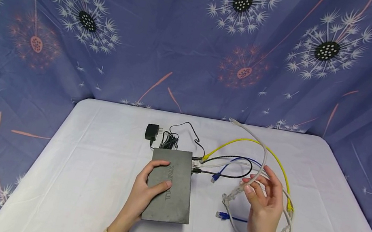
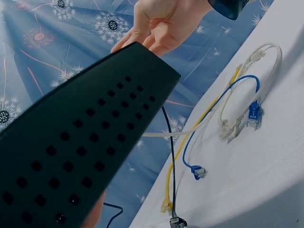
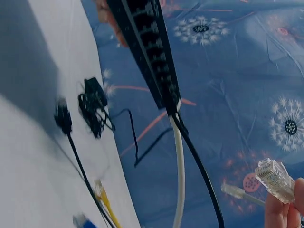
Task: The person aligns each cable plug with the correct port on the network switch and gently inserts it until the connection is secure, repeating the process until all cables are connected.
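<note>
Grey box (image 1: 174,208): brand lettering (image 1: 172,170) on its top face, running lengthwise, looks like TP-LINK. T and INK end readable; the left hand's (image 1: 144,191) thumb partly covers the middle letters.

Behind the box (image 1: 179,191) lies the adapter (image 1: 151,132); right of the box, cables (image 1: 224,216); well behind it, the curtain (image 1: 168,47).

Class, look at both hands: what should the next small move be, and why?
The right hand should probably bring the clear plastic connector toward an open port on the dark grey rectangular box: it pinches that connector apart from the box, while the left hand holds the box with its ports towards the right hand.
</note>
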`<state>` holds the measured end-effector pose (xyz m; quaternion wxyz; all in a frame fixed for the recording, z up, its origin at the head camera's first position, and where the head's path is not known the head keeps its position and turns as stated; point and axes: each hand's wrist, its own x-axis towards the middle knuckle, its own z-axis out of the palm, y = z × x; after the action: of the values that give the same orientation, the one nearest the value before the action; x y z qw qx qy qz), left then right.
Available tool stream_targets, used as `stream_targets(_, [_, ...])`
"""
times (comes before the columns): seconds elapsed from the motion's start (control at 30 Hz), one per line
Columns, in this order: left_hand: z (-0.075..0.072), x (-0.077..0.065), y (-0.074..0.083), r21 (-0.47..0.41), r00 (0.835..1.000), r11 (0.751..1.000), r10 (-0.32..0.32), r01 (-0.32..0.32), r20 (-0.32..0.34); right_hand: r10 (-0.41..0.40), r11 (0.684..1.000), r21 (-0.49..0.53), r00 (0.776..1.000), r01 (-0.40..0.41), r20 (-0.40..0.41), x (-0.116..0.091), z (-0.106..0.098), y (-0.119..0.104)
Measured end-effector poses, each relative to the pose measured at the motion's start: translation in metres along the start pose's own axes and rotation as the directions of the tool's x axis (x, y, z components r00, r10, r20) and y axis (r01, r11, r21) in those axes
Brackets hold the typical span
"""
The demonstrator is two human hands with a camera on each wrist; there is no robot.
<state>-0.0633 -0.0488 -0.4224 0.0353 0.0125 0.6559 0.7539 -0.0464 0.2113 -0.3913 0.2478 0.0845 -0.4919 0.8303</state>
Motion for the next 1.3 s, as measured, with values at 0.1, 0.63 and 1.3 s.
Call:
stream_targets(0.1, [0.001,-0.001,0.001,-0.007,1.000,1.000,-0.001,0.001,0.002,-0.006,1.000,0.005,1.000,0.006,0.007,-0.002,0.004,0.003])
stream_targets(0.63, [0.005,-0.002,0.005,-0.014,1.000,1.000,0.017,-0.017,0.002,0.121,0.976,0.178,0.992,-0.124,0.027,-0.015,0.022,0.021])
stream_targets(1.3, [0.007,-0.001,0.006,-0.037,0.999,0.999,0.032,-0.033,-0.021,0.220,0.959,-0.201,0.971,-0.199,0.093,-0.033,0.029,0.041])
